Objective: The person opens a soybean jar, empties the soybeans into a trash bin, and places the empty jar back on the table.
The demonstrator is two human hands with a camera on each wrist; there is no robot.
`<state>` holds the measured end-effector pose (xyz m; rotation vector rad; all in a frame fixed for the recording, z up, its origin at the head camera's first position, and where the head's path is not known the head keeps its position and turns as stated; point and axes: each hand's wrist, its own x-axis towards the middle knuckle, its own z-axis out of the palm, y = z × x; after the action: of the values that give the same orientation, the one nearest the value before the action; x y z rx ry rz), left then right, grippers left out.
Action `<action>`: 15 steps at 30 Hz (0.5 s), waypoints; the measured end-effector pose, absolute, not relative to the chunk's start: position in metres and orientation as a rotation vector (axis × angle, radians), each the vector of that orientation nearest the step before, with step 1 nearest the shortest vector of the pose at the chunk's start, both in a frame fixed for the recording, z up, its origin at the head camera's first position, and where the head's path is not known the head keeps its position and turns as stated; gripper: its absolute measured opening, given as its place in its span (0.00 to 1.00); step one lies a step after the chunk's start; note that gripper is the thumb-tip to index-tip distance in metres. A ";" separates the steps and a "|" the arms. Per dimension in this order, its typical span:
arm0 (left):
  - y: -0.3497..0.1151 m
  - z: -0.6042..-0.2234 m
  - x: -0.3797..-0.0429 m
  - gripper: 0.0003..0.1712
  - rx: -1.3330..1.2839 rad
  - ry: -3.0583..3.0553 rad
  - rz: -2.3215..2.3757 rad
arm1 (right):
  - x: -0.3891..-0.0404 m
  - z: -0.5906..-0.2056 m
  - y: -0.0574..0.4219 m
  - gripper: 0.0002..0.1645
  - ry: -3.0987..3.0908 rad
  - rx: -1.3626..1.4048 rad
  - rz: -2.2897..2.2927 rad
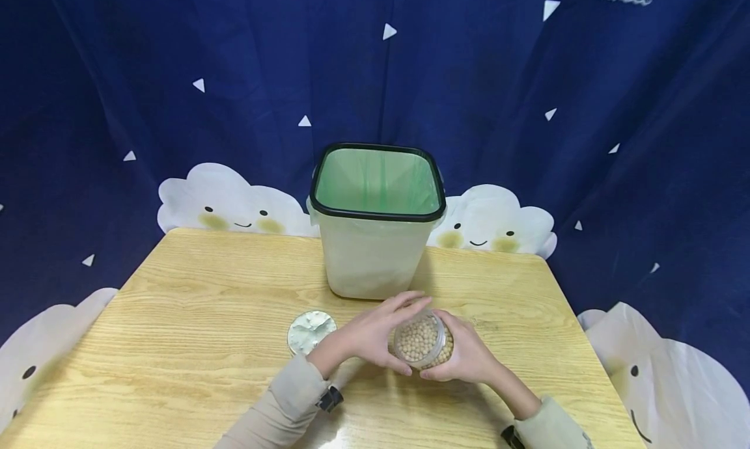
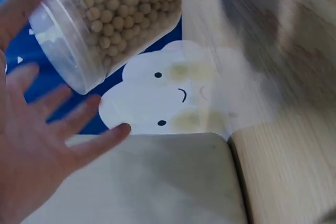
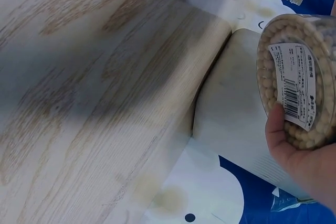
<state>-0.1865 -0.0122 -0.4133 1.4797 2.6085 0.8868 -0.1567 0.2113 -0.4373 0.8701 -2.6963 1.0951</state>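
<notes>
My right hand (image 1: 465,351) grips a clear plastic jar (image 1: 418,340) full of small round tan balls, tilted with its top toward the left. A printed label (image 3: 295,85) shows on its base in the right wrist view, the thumb pressing beside it. My left hand (image 1: 375,332) is around the jar's top end, fingers spread. In the left wrist view the left fingers (image 2: 100,148) are extended and stand away from the jar's clear rim (image 2: 71,40), with the thumb overlapping its edge.
A white bin (image 1: 375,254) with a black rim and a green liner stands behind the hands. Left of them is a second jar (image 1: 312,330) with a crumpled silvery top; its tan balls show in the right wrist view. A blue curtain (image 1: 263,65) hangs behind the wooden table (image 1: 176,345).
</notes>
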 end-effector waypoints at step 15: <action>-0.008 -0.413 -0.182 0.52 1.380 2.710 1.013 | -0.155 -0.440 0.209 0.55 -2.659 0.821 1.183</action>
<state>-0.1817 -0.0084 -0.4131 1.3803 2.7102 1.0134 -0.1555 0.2092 -0.4404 0.8209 -2.6592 1.1830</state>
